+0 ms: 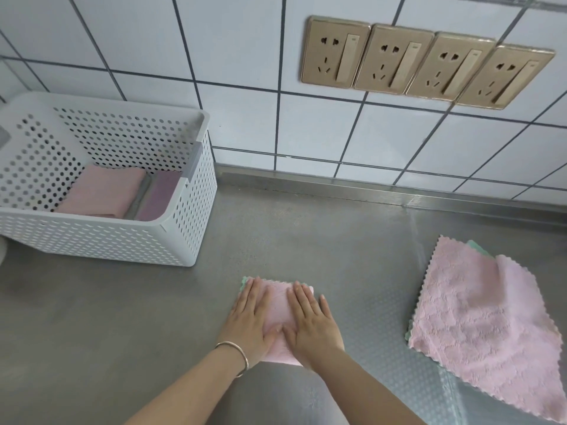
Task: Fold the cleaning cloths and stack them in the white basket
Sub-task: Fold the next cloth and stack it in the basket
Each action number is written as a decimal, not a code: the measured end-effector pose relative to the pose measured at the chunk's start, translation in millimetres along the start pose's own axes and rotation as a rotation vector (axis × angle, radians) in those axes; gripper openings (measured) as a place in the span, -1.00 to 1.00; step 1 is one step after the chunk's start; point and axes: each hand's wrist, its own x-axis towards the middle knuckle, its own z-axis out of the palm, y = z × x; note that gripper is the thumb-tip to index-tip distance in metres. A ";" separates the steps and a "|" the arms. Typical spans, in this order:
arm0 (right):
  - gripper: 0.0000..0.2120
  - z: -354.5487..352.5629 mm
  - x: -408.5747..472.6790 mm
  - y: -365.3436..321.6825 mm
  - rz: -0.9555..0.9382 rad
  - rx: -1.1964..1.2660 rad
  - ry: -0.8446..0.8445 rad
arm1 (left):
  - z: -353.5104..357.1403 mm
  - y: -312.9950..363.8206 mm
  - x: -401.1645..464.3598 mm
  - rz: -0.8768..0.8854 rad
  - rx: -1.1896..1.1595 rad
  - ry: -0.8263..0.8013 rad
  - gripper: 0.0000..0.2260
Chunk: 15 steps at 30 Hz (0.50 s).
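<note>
Both hands lie flat, palms down, on a folded pink cloth [277, 314] at lower centre of the frame. The left hand [250, 317] covers the cloth's left side, fingers straight and close together, pointing toward the wall; a thin bangle [236, 355] circles its wrist. The right hand [313, 322] presses the cloth's right side, fingers straight and slightly spread, the little finger reaching past the cloth's right edge. The thumbs angle inward and nearly meet over the cloth's middle. Neither hand grips anything; both forearms rise from the bottom edge and converge on the cloth. A green edge peeks out at the cloth's upper left corner.

The cloth rests on a steel counter [122, 317]. At lower right, well apart from the hands, a second cloth [484, 317] lies unfolded, pink with green showing beneath. At upper left stands the white basket [184, 240], holding folded cloths [104, 191] in pink and mauve. Four gold sockets [426, 61] sit on the tiled wall at upper right.
</note>
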 end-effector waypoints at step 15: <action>-0.87 -43.6 -21.2 0.7 0.587 0.980 -0.217 | -30.1 20.9 -22.4 -0.917 -0.566 0.119 -0.82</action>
